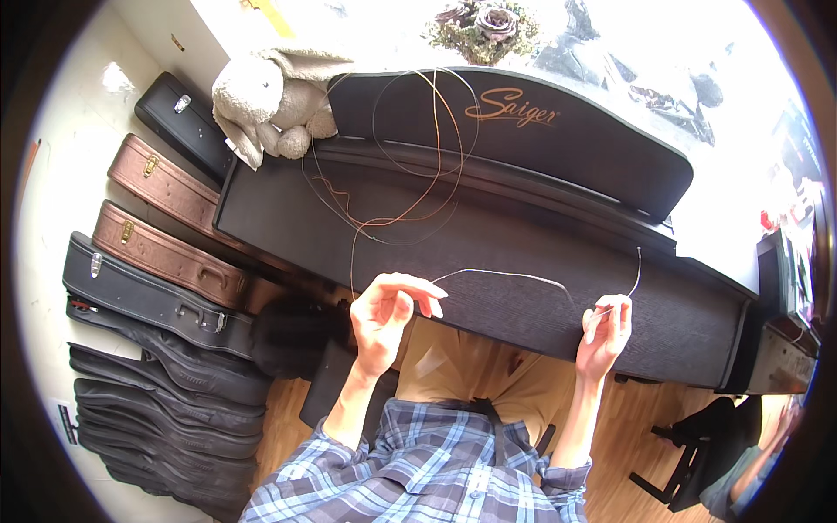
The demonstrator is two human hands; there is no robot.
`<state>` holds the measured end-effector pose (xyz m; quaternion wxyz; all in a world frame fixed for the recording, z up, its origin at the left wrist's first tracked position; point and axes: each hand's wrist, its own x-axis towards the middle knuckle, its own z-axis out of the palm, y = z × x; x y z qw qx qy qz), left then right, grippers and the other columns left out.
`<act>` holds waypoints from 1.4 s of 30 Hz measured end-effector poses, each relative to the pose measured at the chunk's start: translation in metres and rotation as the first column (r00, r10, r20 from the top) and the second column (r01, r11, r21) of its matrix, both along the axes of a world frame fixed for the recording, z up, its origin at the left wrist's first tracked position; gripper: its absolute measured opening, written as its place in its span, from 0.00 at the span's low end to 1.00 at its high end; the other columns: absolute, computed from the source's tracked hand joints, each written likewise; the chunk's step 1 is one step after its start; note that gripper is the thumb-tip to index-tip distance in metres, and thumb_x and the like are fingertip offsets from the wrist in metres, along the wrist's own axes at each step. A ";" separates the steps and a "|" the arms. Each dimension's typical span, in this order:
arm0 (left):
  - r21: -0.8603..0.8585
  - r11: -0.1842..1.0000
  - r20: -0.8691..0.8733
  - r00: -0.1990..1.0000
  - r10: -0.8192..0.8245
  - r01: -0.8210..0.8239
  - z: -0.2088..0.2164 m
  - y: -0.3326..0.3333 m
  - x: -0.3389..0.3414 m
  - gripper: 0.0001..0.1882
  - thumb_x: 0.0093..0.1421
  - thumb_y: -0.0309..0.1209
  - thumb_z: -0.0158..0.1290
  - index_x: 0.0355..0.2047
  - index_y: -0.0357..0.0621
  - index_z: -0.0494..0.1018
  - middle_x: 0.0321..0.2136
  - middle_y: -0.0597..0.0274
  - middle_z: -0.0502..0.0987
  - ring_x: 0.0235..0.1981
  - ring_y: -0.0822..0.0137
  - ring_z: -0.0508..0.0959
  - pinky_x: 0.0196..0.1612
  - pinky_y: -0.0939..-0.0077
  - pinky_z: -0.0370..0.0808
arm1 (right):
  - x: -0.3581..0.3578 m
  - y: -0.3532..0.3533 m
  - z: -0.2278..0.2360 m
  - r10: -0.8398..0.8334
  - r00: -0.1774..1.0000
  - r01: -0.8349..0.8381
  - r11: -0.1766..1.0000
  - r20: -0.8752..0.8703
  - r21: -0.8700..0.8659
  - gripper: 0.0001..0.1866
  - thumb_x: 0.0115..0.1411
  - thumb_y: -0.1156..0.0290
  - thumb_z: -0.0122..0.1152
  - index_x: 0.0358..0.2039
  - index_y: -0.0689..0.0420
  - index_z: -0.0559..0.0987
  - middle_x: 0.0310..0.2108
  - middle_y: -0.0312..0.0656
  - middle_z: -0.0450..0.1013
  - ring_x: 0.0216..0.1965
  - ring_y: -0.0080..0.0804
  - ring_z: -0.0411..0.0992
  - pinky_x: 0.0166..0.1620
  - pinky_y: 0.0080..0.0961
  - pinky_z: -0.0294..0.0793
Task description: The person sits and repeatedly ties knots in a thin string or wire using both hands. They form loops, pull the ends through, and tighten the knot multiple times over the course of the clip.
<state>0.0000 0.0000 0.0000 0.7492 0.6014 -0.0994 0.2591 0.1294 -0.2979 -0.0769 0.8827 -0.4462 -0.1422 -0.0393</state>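
My left hand (384, 318) is closed, thumb and fingers pinched on a thin metal guitar string (501, 272). That string arcs pale over the dark piano lid toward my right hand (608, 336). My right fingertips are pinched together on a string near its end; a short piece curves up past them to a small knob at its tip. Beyond my left hand, loose coils of copper-coloured and silvery strings (438, 144) loop over the lid and music rest. Whether the two hands hold one continuous string, I cannot tell.
Before me stands a dark upright piano (523, 231). A plush rabbit (279, 100) sits at its left end, dried flowers (497, 30) behind. Hard instrument cases (166, 253) and black soft bags (174, 427) line the left. Another person's arm (763, 466) shows at lower right beside a black stool (680, 462).
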 end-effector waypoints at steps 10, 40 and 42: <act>-0.076 0.982 -0.131 0.974 -0.184 0.175 -0.004 -0.022 -0.023 0.14 0.64 0.10 0.51 0.48 0.33 0.72 0.46 0.44 0.81 0.49 0.55 0.82 0.56 0.59 0.78 | 0.015 0.002 0.097 0.022 1.000 -0.024 0.971 -0.014 -0.237 0.05 0.75 0.69 0.49 0.46 0.54 0.70 0.26 0.30 0.66 0.17 0.11 0.55 0.20 0.12 0.57; -0.384 0.905 -0.031 0.982 0.186 -0.183 -0.039 -0.037 0.056 0.07 0.76 0.27 0.38 0.50 0.39 0.58 0.48 0.52 0.68 0.38 0.55 0.85 0.42 0.67 0.83 | 0.191 0.247 0.233 0.215 0.780 0.455 0.450 0.588 -0.768 0.14 0.67 0.60 0.59 0.47 0.53 0.80 0.41 0.47 0.79 0.43 0.39 0.76 0.51 0.39 0.75; -0.260 0.942 -0.048 0.977 0.208 -0.213 -0.041 -0.044 0.055 0.06 0.77 0.28 0.36 0.49 0.40 0.60 0.43 0.53 0.72 0.34 0.62 0.83 0.38 0.71 0.79 | 0.200 0.244 0.215 0.305 0.688 0.620 0.225 0.659 -0.752 0.14 0.68 0.57 0.57 0.46 0.52 0.80 0.40 0.47 0.79 0.45 0.42 0.76 0.51 0.43 0.75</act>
